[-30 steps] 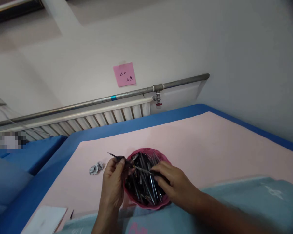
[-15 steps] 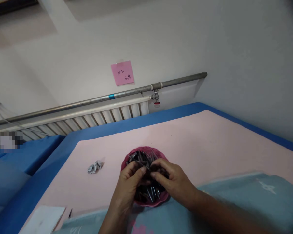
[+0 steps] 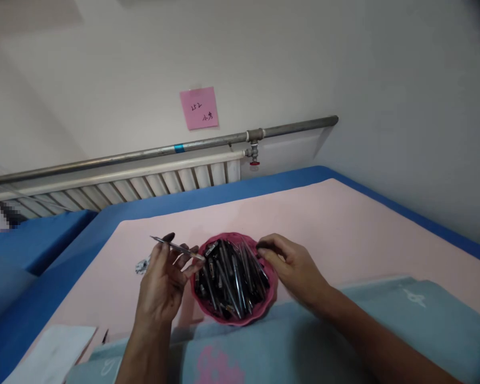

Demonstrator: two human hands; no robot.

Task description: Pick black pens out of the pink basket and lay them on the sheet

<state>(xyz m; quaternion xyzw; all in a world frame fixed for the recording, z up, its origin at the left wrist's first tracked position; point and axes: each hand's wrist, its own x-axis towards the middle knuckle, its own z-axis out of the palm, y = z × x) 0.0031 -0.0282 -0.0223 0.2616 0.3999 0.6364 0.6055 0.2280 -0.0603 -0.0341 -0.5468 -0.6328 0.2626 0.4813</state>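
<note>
My left hand point(image 3: 162, 277) is raised just left of the pink basket point(image 3: 272, 298), its fingers closed on a slim pen point(image 3: 178, 247). The pen slants with its thin tip toward the upper left. Dark smudges mark the fingertips. Over the basket's right rim, my right hand point(image 3: 294, 264) is closed in a pinch. Something small and dark shows at its fingertips, too small to name. Many dark and clear pens point(image 3: 230, 277) lie heaped in the basket, mostly pointing toward and away from me.
A crumpled grey-and-white wad point(image 3: 142, 265) lies behind my left hand. White paper point(image 3: 52, 352) and a small dark object point(image 3: 105, 336) lie at the front left. Teal cloth point(image 3: 376, 298) covers the near edge of the pink tabletop point(image 3: 304, 213). A radiator point(image 3: 164, 184) stands behind.
My hands have parted from over the basket's middle. The left moved left with the pen, the right moved slightly right, and the heaped pens are now uncovered.
</note>
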